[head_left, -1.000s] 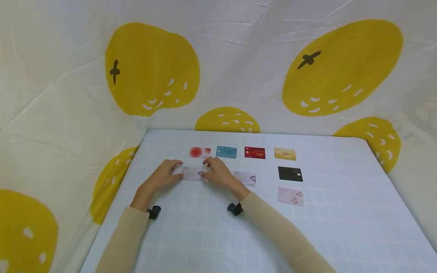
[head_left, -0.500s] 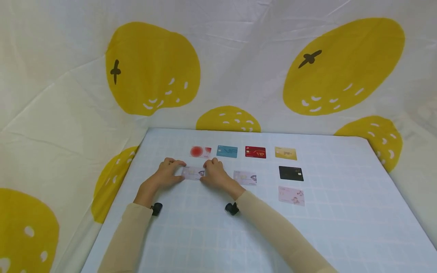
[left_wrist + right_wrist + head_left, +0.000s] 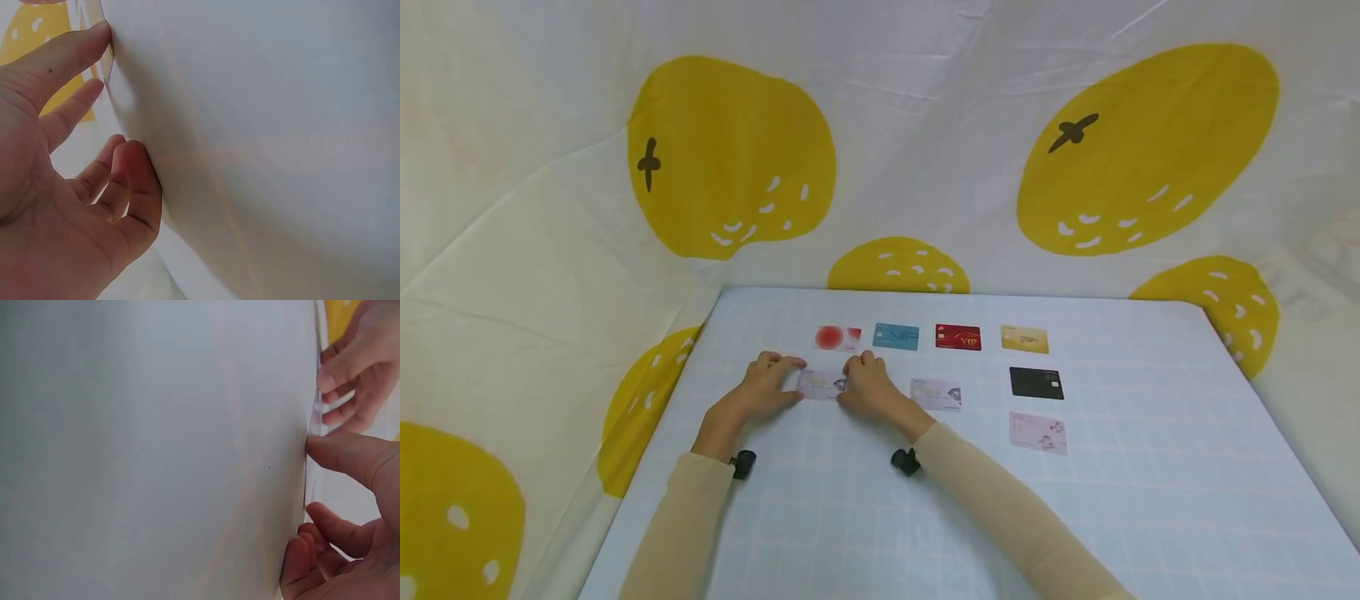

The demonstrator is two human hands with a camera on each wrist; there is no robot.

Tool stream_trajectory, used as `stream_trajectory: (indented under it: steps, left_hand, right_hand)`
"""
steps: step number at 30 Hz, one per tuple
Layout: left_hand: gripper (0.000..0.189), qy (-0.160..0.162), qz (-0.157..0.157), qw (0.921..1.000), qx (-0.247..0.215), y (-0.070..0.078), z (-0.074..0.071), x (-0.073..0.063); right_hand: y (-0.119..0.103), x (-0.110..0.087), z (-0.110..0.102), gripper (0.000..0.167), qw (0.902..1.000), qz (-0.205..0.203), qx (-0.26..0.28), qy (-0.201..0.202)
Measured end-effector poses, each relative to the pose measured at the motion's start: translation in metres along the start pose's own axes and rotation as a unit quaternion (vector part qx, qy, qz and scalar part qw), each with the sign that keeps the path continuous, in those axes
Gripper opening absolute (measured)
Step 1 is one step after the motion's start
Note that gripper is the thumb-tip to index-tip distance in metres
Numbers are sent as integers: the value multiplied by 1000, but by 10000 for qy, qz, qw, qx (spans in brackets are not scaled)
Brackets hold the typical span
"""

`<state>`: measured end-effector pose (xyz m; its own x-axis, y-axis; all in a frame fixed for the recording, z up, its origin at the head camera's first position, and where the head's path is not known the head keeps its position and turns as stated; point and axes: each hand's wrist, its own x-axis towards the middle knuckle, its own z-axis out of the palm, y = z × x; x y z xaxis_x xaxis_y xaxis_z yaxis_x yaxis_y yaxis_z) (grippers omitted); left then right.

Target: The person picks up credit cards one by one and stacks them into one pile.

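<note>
A pale lilac card (image 3: 822,384) with a dark emblem lies flat on the table, between my two hands. My left hand (image 3: 751,398) grips its left end, with the thumb at the near corner and the index finger at the far corner. At the right end my right hand (image 3: 874,395) holds the card the same way, thumb near and index far, covering that edge. In the left wrist view the other fingers (image 3: 134,181) curl down onto the tabletop. The right wrist view shows both hands along the card's edge.
A row behind holds a red-and-white card (image 3: 838,337), a teal card (image 3: 895,337), a red card (image 3: 958,337) and a gold card (image 3: 1025,339). A matching lilac card (image 3: 936,394) lies right of my right hand. Farther right are a black card (image 3: 1037,382) and a pink card (image 3: 1037,432).
My right hand's index finger has come down to the lilac card's far right corner, and its thumb has settled at the near corner. The left hand has shifted slightly right.
</note>
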<state>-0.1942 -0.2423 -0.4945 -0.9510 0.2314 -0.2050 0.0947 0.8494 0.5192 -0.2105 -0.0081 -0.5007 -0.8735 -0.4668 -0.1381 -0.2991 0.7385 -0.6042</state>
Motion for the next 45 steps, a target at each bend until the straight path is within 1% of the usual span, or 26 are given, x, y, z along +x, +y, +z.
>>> stream_trajectory:
  steps: [6,14,19,22,27,29,32,34,38,42,45]
  left_hand:
    - [55,-20,23,10000,39,0,1,-1]
    - [52,43,27,10000,34,1,1,-2]
    - [50,90,13,10000,-3,2,0,-2]
    - [49,191,197,9996,-94,3,1,-2]
    - [47,263,576,9964,-562,2,2,-2]
    - [47,252,635,9948,-756,2,2,-2]
    - [48,243,568,9943,-872,1,4,-3]
    - [48,266,461,9945,-899,1,4,-3]
    - [49,330,367,9947,-906,0,6,-3]
    - [43,451,331,9947,-858,1,7,-2]
    - [39,550,218,9950,-810,2,8,-2]
  right_hand:
    - [0,0,0,42,10000,15,14,-24]
    - [0,2,1,44,10000,37,27,55]
    - [1,1,2,44,9999,-53,148,64]
    - [1,0,2,44,9995,-62,283,95]
    - [1,-2,1,43,9982,-41,588,146]
    - [1,-2,1,41,9971,-27,748,157]
    - [1,-3,1,39,9949,-13,990,176]
    - [2,-3,2,36,9933,-51,1138,213]
    - [5,-1,2,30,9923,-115,1184,338]
    - [7,0,3,28,9916,-82,1231,400]
    - [8,1,4,28,9903,-94,1320,422]
